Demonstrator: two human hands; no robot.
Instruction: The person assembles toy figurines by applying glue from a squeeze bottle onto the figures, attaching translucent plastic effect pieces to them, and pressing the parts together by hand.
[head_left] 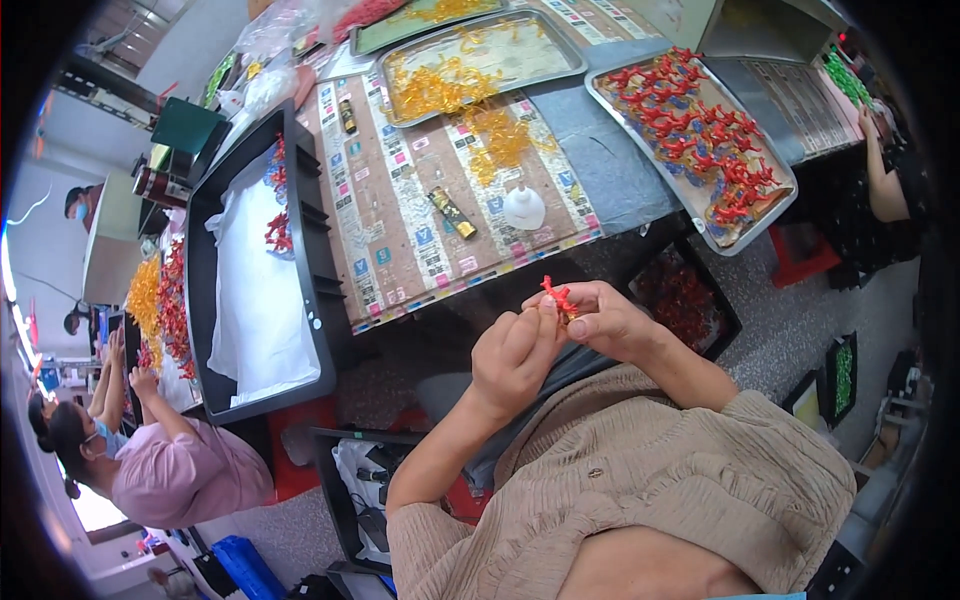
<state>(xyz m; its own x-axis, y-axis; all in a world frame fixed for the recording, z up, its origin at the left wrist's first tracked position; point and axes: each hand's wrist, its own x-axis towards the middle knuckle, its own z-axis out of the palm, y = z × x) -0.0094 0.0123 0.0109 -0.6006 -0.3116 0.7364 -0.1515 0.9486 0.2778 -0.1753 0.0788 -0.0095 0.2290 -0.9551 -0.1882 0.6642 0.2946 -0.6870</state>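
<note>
In front of my body, near the table's front edge, I hold a small red plastic figure (555,291) with branching limbs. My left hand (512,358) is closed, its thumb and fingertips pinching the lower part of the figure. From the other side my right hand (612,322) grips it too, thumb and fingers bent around it. A bit of yellow shows beneath the red, but my fingers hide most of it. On the table, closest to my hands, stand a white squeeze bottle (524,208) and a black-and-gold tube (452,213).
A metal tray (722,243) of red figures with blue parts lies at the right. Behind, another tray (560,62) holds yellow translucent pieces; a loose yellow pile (497,140) lies before it. A black, paper-lined crate (318,290) stands left. Co-workers (190,460) sit at both sides.
</note>
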